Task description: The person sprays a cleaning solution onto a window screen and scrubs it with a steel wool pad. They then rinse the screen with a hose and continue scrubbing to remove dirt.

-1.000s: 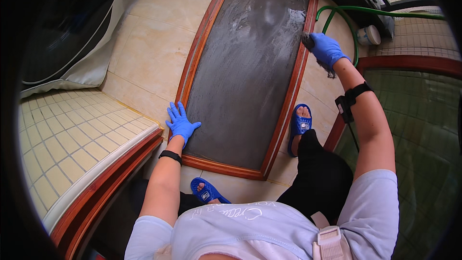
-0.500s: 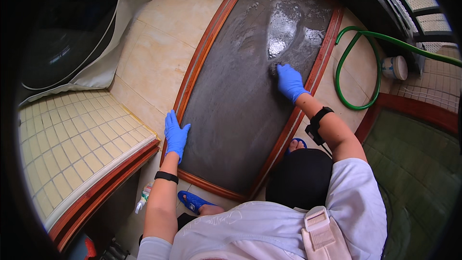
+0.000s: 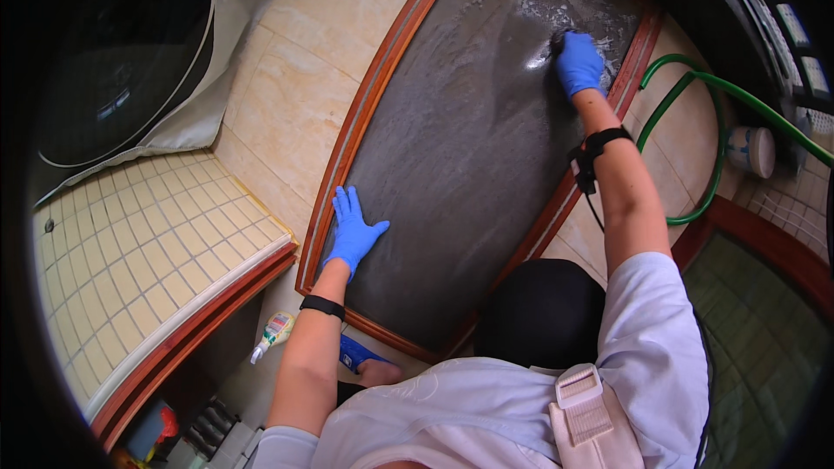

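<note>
A long dark grey screen panel (image 3: pixel 434 165) in a reddish-brown wooden frame (image 3: pixel 382 78) lies on the floor before me. Wet, pale suds (image 3: pixel 543 13) cover its far right part. My right hand (image 3: pixel 579 63), in a blue glove, is closed round a small dark scouring pad (image 3: pixel 557 42) and presses it on the panel among the suds. Most of the pad is hidden under the fingers. My left hand (image 3: pixel 354 230), also gloved in blue, rests with spread fingers on the near left of the panel, beside the frame.
A green hose (image 3: pixel 718 139) curls on the tiles to the right, by a white tub (image 3: pixel 751 151). A tiled ledge (image 3: pixel 156 260) and a round dark appliance door (image 3: pixel 122 52) stand left. A bottle (image 3: pixel 274 333) lies near my left forearm; a dark-red framed panel (image 3: pixel 764 287) is at right.
My right hand has moved the scouring pad farther away and to the right into the suds. My left hand has shifted inward from the frame onto the panel. The view has shifted slightly.
</note>
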A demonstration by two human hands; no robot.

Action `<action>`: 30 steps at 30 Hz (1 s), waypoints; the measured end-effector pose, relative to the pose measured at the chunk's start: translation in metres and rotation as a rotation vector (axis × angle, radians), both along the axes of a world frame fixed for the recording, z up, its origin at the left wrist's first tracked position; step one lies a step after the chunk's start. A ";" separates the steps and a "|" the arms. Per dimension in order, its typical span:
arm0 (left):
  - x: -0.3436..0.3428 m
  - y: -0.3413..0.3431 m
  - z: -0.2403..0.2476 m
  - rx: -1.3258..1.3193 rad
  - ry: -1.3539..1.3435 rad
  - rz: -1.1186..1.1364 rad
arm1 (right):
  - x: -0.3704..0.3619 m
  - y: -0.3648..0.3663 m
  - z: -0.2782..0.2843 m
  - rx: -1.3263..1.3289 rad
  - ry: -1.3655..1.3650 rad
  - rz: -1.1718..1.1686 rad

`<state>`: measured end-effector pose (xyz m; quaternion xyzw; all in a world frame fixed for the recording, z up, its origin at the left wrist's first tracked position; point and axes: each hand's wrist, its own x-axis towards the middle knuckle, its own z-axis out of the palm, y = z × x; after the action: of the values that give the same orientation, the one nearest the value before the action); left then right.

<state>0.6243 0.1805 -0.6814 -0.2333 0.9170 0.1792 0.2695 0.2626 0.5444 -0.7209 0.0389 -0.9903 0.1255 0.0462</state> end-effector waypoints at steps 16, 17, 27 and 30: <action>-0.044 0.019 0.030 -0.147 -0.262 0.150 | -0.045 0.079 0.016 0.050 -0.155 -0.026; -0.040 0.024 0.029 -0.141 -0.209 0.133 | -0.017 0.071 0.011 0.014 -0.184 -0.047; -0.120 0.043 0.025 -0.389 0.021 -0.085 | 0.192 -0.009 0.023 -0.165 -0.421 0.747; -0.130 0.013 0.033 -0.368 -0.125 -0.011 | 0.076 0.047 0.019 -0.032 -0.273 0.409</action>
<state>0.4946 0.1938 -0.6486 -0.2843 0.9169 -0.0079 0.2799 0.3382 0.5912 -0.7021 0.2204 -0.9568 0.1519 -0.1135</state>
